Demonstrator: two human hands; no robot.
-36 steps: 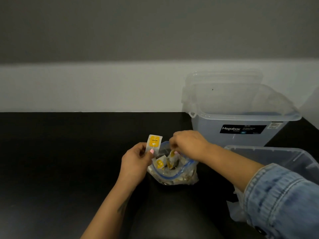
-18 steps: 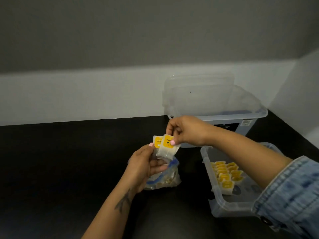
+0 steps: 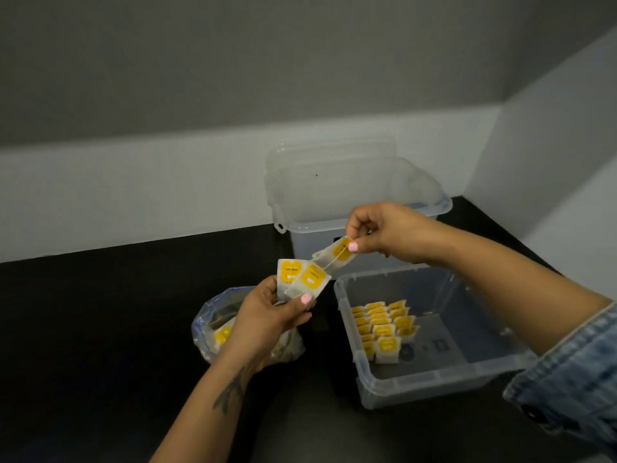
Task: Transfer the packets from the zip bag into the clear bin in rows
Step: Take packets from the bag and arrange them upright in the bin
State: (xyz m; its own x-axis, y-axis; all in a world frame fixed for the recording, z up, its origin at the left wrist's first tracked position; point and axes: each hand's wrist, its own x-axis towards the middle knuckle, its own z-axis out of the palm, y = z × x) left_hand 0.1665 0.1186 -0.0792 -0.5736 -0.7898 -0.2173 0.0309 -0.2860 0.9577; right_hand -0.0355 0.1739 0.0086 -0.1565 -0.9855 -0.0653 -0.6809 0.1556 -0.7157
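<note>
Head view: three short rows of yellow-labelled white packets [image 3: 384, 329] stand in the clear plastic bin [image 3: 434, 375]; more fill the blue-zip bag [image 3: 217, 315]. Left hand [image 3: 270, 315] grips two, right hand [image 3: 377, 235] pinches one.

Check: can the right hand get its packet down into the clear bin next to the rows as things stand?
Probably yes. The right hand pinches a packet just above the clear bin, which is open-topped, with bare floor right of the rows. A thread seems to run to the left hand's packets.
</note>
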